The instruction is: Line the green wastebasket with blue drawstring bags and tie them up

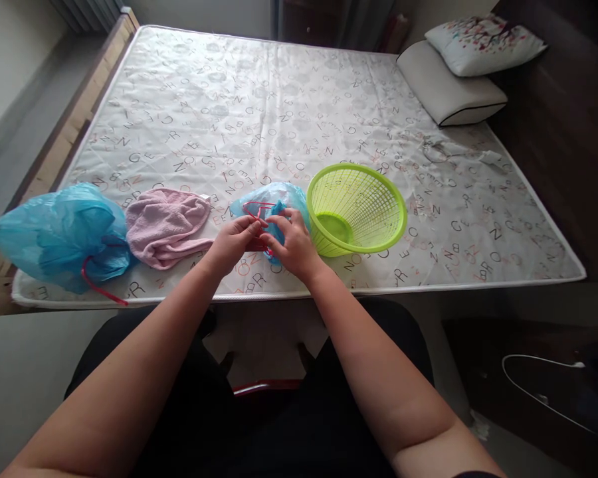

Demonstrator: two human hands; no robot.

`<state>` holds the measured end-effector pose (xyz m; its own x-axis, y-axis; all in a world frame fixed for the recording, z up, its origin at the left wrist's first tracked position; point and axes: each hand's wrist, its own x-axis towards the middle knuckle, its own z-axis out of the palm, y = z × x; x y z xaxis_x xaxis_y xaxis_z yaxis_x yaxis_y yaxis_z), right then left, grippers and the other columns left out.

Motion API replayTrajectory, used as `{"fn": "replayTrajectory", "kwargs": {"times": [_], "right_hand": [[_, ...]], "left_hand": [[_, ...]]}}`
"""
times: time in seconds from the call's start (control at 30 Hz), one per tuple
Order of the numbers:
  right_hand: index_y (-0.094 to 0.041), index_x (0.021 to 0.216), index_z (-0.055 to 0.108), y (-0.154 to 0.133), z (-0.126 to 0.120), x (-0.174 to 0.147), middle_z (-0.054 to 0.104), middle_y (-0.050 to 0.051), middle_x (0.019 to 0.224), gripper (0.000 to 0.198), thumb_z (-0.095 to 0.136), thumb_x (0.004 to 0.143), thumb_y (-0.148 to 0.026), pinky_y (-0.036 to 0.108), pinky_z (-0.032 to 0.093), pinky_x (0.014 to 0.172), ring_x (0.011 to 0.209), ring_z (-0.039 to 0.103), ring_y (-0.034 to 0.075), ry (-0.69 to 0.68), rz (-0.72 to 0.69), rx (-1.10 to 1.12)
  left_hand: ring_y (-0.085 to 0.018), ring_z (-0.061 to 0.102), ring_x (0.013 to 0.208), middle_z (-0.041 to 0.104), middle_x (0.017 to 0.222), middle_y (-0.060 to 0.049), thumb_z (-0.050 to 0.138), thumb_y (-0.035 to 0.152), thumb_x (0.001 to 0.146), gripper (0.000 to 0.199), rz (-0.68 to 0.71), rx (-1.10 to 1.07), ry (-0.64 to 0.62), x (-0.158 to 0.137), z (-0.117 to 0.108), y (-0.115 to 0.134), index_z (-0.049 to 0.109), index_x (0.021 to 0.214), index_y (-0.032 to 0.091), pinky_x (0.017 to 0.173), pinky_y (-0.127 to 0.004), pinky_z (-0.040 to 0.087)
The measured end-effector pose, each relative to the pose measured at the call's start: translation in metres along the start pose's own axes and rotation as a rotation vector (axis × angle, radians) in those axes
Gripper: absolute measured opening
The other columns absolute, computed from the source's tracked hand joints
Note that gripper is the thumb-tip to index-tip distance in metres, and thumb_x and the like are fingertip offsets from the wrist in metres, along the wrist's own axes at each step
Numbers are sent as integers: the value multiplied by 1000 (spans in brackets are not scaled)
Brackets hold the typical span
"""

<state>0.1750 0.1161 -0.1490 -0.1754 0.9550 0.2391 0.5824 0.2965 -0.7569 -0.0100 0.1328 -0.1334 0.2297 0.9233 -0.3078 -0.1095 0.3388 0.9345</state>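
Observation:
Both my hands meet at the gathered neck of a small blue plastic bag at the front of the mattress. A thin red drawstring loops up from the bag's neck. My left hand has its fingertips pinched on the red drawstring. Close beside it, my right hand curls its fingers around the same neck, thumb toward the left hand; the exact grip is partly hidden. Just right of the bag, a green plastic basket leans toward me with its mouth showing. A pink cloth lies crumpled to the left.
A larger, puffed blue plastic bag with a red drawstring rests at the mattress's left front corner. The letter-printed mattress bears two pillows at the far right. A white cable lies on a dark surface at lower right.

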Motion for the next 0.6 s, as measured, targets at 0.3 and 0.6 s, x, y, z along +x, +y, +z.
{"fn": "replayTrajectory", "kwargs": {"times": [0.3, 0.6], "right_hand": [[-21, 94, 76, 9, 6, 0, 67, 10, 116, 6, 73, 96, -26, 42, 55, 103, 108, 65, 23, -245, -91, -80], [-23, 88, 74, 6, -4, 0, 65, -3, 71, 18, 69, 101, -35, 27, 37, 63, 62, 51, 13, -273, 106, 50]], "left_hand": [[-18, 76, 81, 76, 95, -5, 89, 53, 79, 46, 186, -32, 204, 2, -5, 4, 64, 98, 20, 67, -30, 65], [-13, 70, 75, 66, 86, -1, 61, 62, 102, 33, 391, 82, 691, 17, -48, 13, 63, 110, 31, 61, -23, 56]]}}
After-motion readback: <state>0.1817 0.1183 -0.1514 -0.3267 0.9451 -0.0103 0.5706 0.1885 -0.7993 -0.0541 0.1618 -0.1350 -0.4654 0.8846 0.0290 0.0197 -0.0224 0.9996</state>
